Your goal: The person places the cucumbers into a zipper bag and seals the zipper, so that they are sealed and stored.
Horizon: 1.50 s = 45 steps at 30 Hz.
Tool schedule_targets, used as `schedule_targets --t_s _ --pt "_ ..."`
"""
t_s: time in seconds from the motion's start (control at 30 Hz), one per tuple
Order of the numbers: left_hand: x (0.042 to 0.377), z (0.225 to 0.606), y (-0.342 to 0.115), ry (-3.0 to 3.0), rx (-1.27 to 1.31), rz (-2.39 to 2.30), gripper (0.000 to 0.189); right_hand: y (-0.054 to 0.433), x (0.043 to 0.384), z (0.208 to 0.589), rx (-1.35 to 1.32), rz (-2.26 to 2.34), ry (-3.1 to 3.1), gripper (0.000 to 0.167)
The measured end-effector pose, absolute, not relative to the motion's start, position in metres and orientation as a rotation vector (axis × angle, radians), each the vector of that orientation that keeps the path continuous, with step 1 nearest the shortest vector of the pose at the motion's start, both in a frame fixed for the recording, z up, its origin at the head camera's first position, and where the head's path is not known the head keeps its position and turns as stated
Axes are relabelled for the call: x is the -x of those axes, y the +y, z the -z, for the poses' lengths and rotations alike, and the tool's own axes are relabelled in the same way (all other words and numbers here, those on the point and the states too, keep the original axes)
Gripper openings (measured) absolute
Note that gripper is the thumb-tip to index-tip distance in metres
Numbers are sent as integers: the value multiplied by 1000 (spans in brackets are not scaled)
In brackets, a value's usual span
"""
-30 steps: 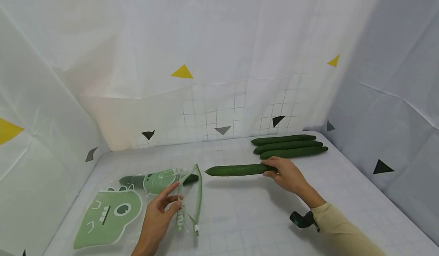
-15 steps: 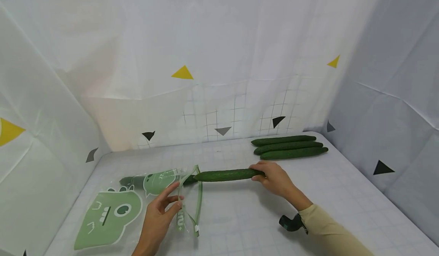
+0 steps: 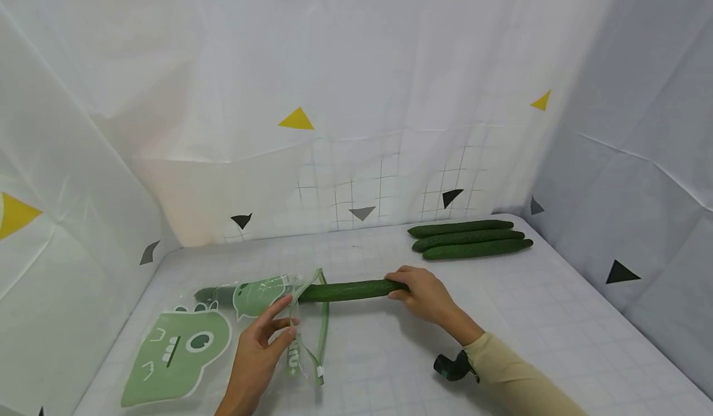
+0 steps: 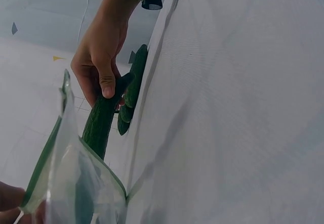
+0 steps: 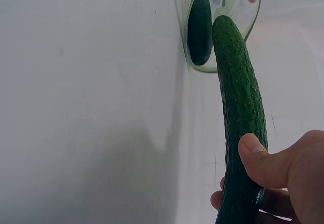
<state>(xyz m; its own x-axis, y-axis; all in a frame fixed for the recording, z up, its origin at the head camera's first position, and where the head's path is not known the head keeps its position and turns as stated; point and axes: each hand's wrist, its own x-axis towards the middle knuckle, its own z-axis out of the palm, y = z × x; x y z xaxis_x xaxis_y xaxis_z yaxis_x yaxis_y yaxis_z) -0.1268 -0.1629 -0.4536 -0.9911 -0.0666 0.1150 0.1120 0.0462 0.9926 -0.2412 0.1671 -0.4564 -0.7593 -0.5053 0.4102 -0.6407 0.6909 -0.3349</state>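
Observation:
A clear zip bag with a green cartoon print lies on the left of the table, its green-edged mouth spread toward the right. One cucumber rests inside it. My left hand pinches the near edge of the bag's mouth between thumb and fingers. My right hand grips another cucumber by its right end, above the table. That cucumber's far tip is at the bag's opening, beside the one inside, as the right wrist view shows. In the left wrist view part of it shows behind the clear plastic.
Three more cucumbers lie side by side at the back right of the table. White sheeting with coloured triangles rises behind and at both sides. A dark camera is strapped at the right wrist.
My right hand has carried its cucumber leftward, from apart from the bag to the bag's mouth. The left hand and the bag have stayed nearly still.

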Motion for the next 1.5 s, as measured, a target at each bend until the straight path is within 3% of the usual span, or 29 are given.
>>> schedule_targets --t_s 0.93,1.23,1.5 --pt "125 454 -163 -2181 63 2098 56 126 234 470 -880 -649 -2746 35" --pt "126 454 -164 -2173 68 2089 55 143 240 464 -872 -655 -2883 41" --pt "125 454 -164 -2184 59 2083 56 170 252 468 -1088 -740 -2839 31"
